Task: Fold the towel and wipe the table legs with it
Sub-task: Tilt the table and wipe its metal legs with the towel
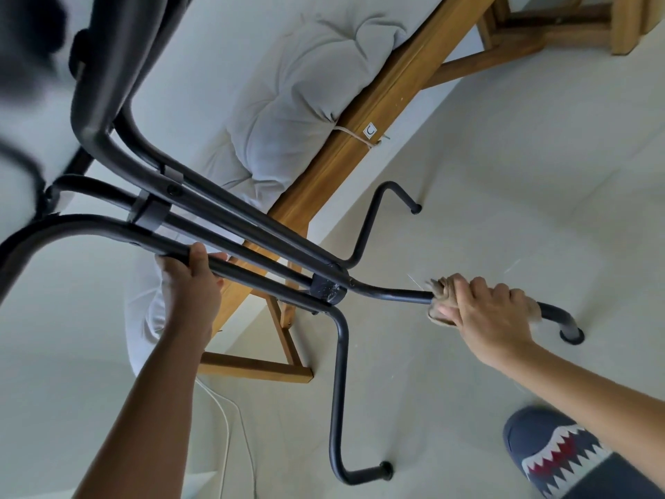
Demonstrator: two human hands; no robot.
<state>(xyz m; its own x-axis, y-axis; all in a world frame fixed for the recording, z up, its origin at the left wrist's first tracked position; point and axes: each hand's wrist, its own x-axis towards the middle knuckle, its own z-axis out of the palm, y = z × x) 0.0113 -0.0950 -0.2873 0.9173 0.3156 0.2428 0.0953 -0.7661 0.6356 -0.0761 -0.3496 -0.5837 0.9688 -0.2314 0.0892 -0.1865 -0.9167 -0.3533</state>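
R hand (485,315) has its grip closed round the towel (444,300), which is bunched & wrapped on a black metal table leg (392,293), low down near the rubber foot (572,334) on the floor (503,174). L hand (190,279) grips another black tube (252,273) higher up, fingers curled over it, prob. steadying the frame. Towel looks soft, light, thin; should mould round the tube w/ a light squeeze, but loose ends may slip out, so best held w/ palm over the fold & fingers right round the leg. Leg is stiff, smooth, curved at the end; cloth should slide easily. Wooden bench (360,145) w/ grey cushion (298,102) behind, shark slipper (554,455) bottom right.
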